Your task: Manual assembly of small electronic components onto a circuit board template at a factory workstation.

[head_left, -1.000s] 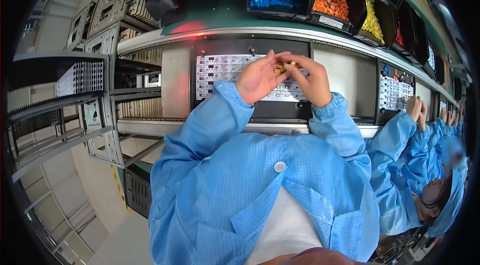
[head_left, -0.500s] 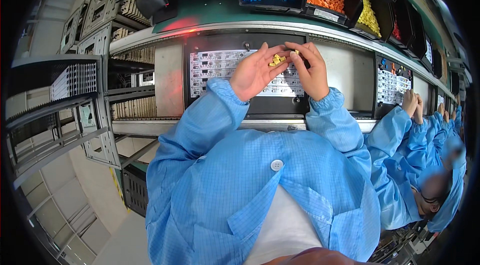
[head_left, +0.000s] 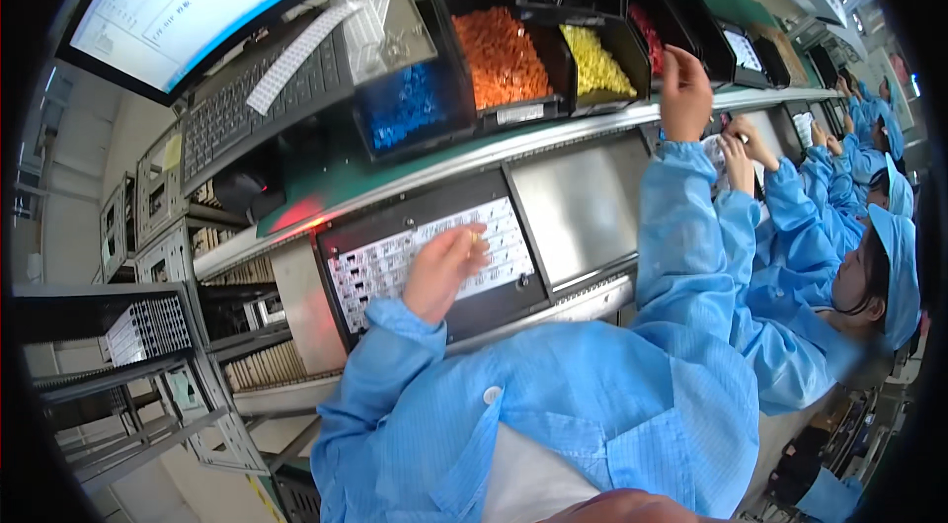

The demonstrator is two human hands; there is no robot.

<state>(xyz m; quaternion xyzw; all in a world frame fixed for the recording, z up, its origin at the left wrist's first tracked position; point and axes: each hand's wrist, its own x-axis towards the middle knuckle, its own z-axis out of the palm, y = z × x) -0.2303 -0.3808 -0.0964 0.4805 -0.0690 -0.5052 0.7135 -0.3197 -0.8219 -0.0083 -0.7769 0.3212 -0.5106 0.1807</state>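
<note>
My left hand (head_left: 441,271) rests on the white component board (head_left: 434,261), its grip pinching a small yellow part (head_left: 475,239). My right hand (head_left: 684,79) reaches up-right to the bin of red parts (head_left: 647,27); that grip's state I cannot tell.

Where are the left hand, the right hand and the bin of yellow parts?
left hand (head_left: 442,271): head view, on the back of the hand resting on the white board.
right hand (head_left: 685,88): head view, on the back of the raised hand.
bin of yellow parts (head_left: 595,64): head view, on the yellow heap inside.
</note>
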